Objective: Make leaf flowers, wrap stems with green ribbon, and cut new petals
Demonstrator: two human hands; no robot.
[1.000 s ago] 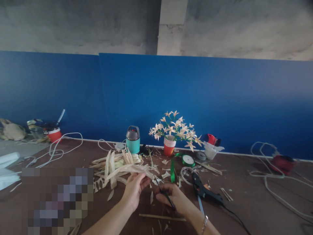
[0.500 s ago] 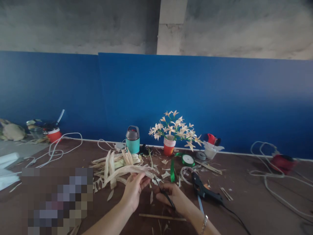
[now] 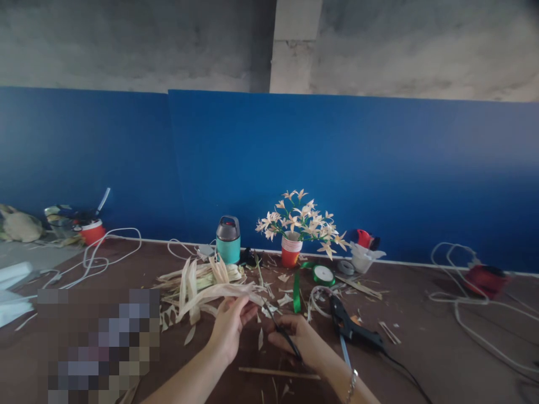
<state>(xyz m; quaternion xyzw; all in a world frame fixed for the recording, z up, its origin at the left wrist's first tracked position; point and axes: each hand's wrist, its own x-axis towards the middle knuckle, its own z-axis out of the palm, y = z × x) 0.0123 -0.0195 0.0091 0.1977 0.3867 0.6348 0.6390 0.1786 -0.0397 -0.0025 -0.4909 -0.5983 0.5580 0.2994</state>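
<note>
Pale husk strip [image 3: 223, 289] is pinched by the left hand [image 3: 228, 328]. The right hand [image 3: 302, 338] holds dark scissors [image 3: 288, 338], partly hidden; whether they touch the strip is unclear.

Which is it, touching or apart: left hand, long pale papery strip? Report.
Touching: head view shows the left hand pinching the strip near one end.
</note>
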